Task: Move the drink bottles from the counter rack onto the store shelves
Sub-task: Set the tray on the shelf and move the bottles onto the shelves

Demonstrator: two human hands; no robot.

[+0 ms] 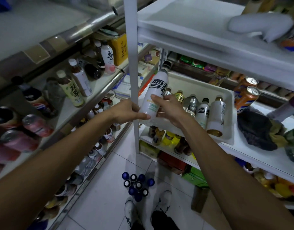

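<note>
Before white shelves (184,37), both hands (126,110) (169,108) seemingly grip a tilted white bottle (153,95).

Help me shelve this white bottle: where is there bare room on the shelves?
Free: the top white shelf left of the pale plush toy, and the left shelf between tea bottles and dark bottles. The white tray is bare behind its bottles, crowded in front.
</note>
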